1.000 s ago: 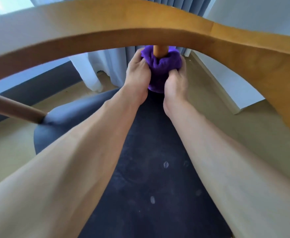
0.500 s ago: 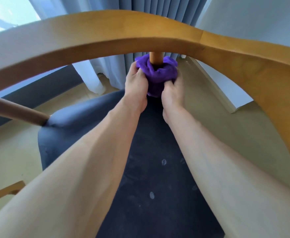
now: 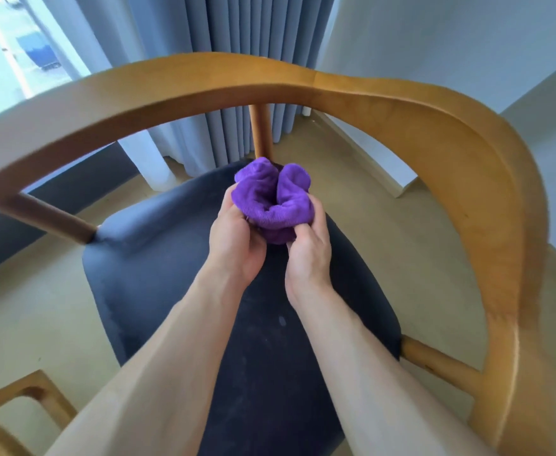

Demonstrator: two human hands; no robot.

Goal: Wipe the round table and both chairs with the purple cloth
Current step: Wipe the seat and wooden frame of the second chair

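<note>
Up close, the fingers of both hands are curled into the purple cloth [image 3: 271,200], bunching it into a rounded wad. The left hand [image 3: 235,240] grips the cloth's left side, its fingertips buried in the folds and only the back of the hand and the knuckles showing. The right hand [image 3: 308,251] pinches the cloth's near right edge, thumb pressed in from the near side and the other fingers wrapped round the right flank. Both wrists are bent slightly toward each other, and the two bare forearms run in from the near edge of the view, converging on the cloth.

The cloth is a plush, vivid purple, folded into two lobes with a deep crease between them that runs near to far. So crumpled, it has no clear long axis; the lobes bulge toward the far side, toward the wooden spindle [image 3: 261,131] that stands just beyond it. Whether the cloth touches the spindle's foot cannot be told.

It is held above the far part of the dark seat cushion [image 3: 178,258] of the chair [image 3: 487,205], whose curved wooden back rail arches over the hands. Grey-blue curtains [image 3: 237,28] hang on the far side.
</note>
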